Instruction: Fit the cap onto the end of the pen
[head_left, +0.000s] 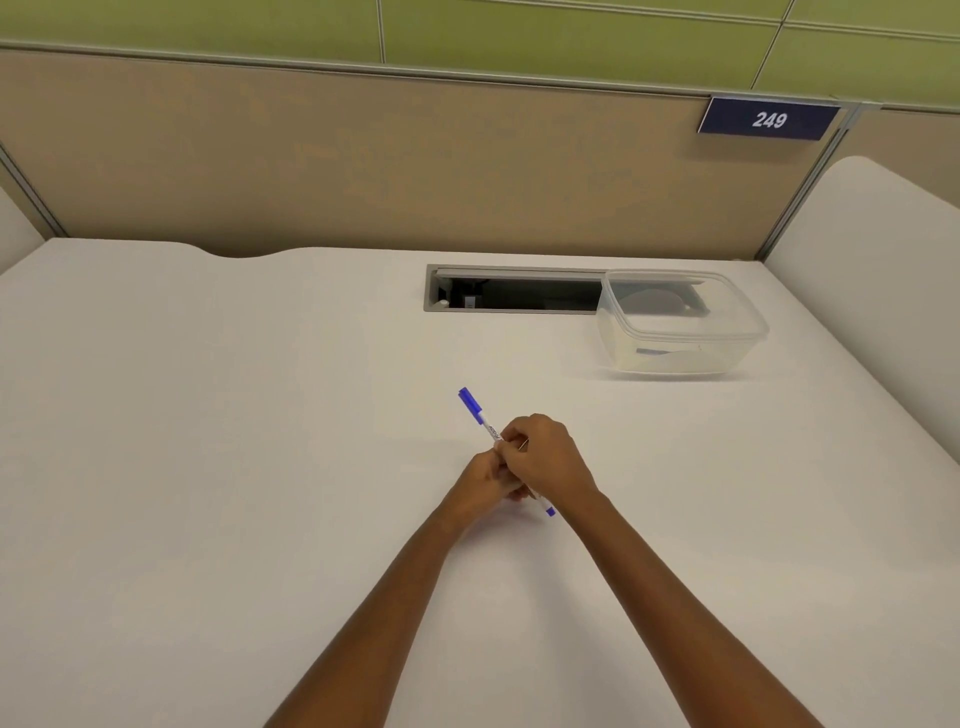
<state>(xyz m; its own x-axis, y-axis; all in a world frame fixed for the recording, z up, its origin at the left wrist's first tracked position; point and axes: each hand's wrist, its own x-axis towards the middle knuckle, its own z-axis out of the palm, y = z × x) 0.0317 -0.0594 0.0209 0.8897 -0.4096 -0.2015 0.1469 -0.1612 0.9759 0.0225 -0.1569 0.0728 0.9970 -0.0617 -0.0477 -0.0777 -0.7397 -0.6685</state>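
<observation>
A white pen (488, 429) lies slanted over the middle of the white desk (208, 467), running from upper left to lower right. Its blue cap (470, 404) sits on the upper-left end, pointing away from me. A small blue plug shows at the lower-right end. My right hand (548, 457) is closed around the middle of the barrel from above. My left hand (480, 486) meets it from below left, its fingers curled on the same stretch of barrel. The hands hide the pen's middle part.
A clear plastic container (680, 325) stands at the back right, partly over a grey cable slot (514, 291) set in the desk. A beige partition with a number plate "249" (769, 119) closes the back. A white side panel (872, 270) rises at the right.
</observation>
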